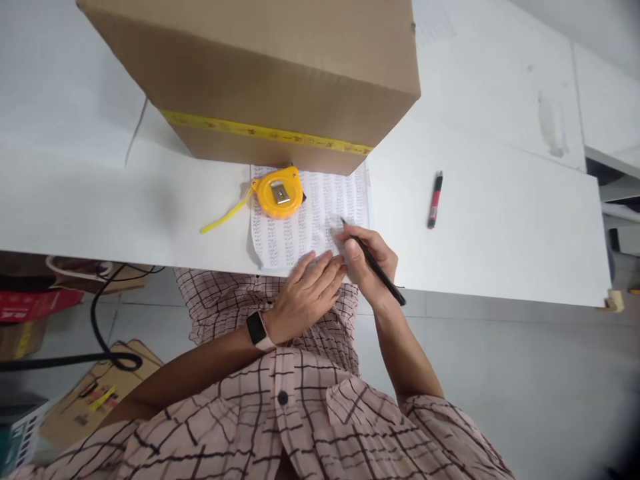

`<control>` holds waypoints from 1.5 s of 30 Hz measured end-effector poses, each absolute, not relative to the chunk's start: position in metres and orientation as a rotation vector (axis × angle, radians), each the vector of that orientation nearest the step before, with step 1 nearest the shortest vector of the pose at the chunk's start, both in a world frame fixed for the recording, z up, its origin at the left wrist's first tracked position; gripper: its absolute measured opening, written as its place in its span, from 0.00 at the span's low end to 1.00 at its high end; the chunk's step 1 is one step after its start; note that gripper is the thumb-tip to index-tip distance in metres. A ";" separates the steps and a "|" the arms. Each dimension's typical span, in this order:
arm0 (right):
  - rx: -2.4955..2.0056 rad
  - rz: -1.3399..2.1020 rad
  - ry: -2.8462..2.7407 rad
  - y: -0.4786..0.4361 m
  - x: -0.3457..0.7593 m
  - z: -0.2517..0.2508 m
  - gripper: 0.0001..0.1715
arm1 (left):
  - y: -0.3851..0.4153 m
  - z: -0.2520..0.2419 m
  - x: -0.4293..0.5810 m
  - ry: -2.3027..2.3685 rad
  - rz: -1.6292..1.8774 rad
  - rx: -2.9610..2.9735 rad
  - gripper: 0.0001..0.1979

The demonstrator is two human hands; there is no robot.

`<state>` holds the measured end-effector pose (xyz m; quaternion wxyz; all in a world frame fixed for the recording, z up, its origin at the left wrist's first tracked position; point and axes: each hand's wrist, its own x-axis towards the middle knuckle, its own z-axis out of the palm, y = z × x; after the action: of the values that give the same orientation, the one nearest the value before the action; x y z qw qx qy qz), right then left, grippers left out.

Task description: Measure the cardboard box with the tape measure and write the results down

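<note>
A sheet of paper (pixel 305 220) covered in rows of writing lies at the near edge of the white table (pixel 500 220). My left hand (pixel 307 293) rests flat on the sheet's near edge, fingers stretched out, a watch on the wrist. My right hand (pixel 367 257) grips a black pen (pixel 375 265) with its tip on the paper's right side. A yellow tape measure (pixel 279 192) with a yellow strap sits on the sheet's far left corner.
A large cardboard box (pixel 280 73) with yellow tape stands on the table just behind the paper. A red and black marker (pixel 435 200) lies to the right. Under the table at left are a black cable (pixel 100 333), flattened cardboard and boxes.
</note>
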<state>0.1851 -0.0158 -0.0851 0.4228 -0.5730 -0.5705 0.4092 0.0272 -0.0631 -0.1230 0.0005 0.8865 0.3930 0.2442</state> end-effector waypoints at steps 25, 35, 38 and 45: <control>-1.470 0.945 -1.313 -0.019 0.196 -0.099 0.24 | -0.064 -0.132 0.029 1.256 0.764 2.790 0.21; -1.467 0.983 -1.354 -0.017 0.199 -0.094 0.07 | -0.063 -0.134 0.029 1.257 0.778 2.802 0.21; -1.534 0.937 -1.337 -0.021 0.198 -0.097 0.08 | -0.063 -0.133 0.028 1.257 0.785 2.796 0.21; -1.447 0.900 -1.292 -0.024 0.193 -0.105 0.17 | -0.064 -0.133 0.029 1.265 0.786 2.791 0.21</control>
<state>0.1927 -0.0237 -0.1049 0.4809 -0.5933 -0.5296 0.3691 0.0293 -0.0635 -0.1333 -0.0109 0.8821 0.4000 0.2485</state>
